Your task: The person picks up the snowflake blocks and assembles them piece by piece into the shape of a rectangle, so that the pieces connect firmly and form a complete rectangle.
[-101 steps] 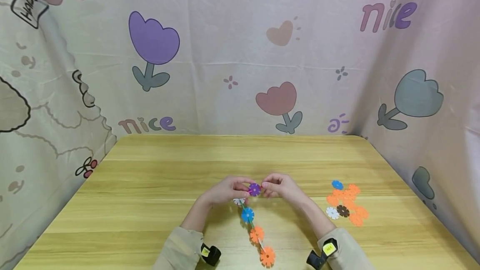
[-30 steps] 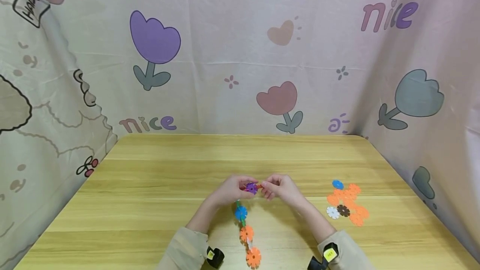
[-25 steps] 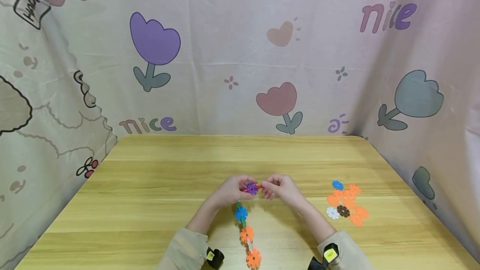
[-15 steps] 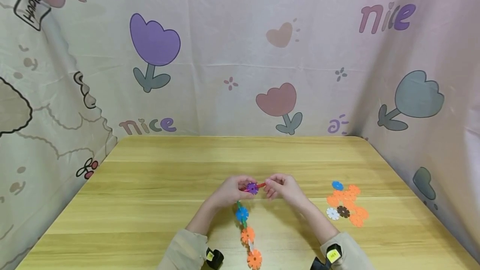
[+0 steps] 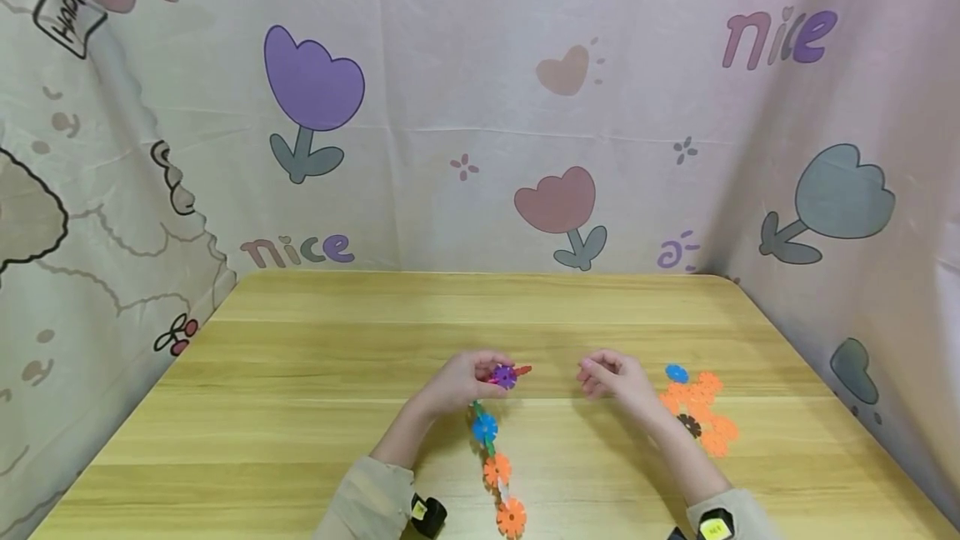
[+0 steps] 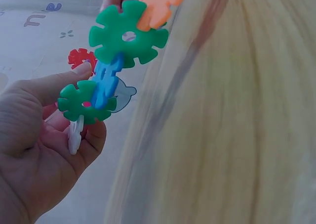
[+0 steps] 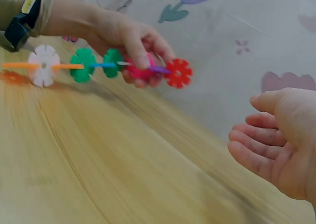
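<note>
In the head view my left hand (image 5: 456, 386) pinches a chain of interlocking plastic snowflake discs near its far end. The purple disc (image 5: 504, 377) sits by its fingertips, with the red disc (image 5: 523, 370) slotted on edge at the tip. A pink disc (image 7: 140, 69) lies under the left thumb in the right wrist view. Toward the person run green discs (image 6: 128, 33), a blue disc (image 5: 485, 427), a white disc (image 7: 44, 66) and orange discs (image 5: 512, 517). My right hand (image 5: 617, 377) hovers to the right, apart from the chain, fingers loosely curled and holding nothing.
Loose orange discs (image 5: 718, 432) lie in a pile on the right of the wooden table (image 5: 337, 357), with a blue disc (image 5: 677, 373) and a dark brown disc (image 5: 689, 426). The right forearm partly covers the pile. A printed curtain (image 5: 450, 65) hangs behind the table.
My right hand has let go of the red disc and moved right toward the pile, covering the loose white disc. Compared with the first frame, the left hand has turned the chain slightly.
</note>
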The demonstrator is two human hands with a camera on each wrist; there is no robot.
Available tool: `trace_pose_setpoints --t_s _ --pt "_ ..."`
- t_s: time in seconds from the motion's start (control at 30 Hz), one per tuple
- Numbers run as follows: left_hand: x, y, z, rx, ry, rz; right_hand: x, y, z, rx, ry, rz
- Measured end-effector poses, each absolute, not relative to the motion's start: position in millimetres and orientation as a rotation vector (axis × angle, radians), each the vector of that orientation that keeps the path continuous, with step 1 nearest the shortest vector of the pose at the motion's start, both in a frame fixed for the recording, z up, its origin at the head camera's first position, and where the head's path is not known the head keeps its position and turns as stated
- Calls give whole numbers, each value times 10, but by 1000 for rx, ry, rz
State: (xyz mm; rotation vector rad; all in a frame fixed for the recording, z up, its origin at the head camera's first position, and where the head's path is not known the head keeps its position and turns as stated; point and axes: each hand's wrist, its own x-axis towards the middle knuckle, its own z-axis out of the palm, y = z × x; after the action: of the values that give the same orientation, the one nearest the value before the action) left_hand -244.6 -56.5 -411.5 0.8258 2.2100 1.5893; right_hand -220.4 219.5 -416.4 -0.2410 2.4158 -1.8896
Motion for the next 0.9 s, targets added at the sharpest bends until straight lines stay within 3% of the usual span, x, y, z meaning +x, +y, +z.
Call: trace_pose_setpoints --t_s 0.43,0.9 --pt "-2468 -581 -4112 830 2218 1572 -1982 2826 -4143 -21 2659 -1747" --pt "-2472 -593 -4105 785 2236 1553 -1737 3387 -4121 -65 2816 -1250"
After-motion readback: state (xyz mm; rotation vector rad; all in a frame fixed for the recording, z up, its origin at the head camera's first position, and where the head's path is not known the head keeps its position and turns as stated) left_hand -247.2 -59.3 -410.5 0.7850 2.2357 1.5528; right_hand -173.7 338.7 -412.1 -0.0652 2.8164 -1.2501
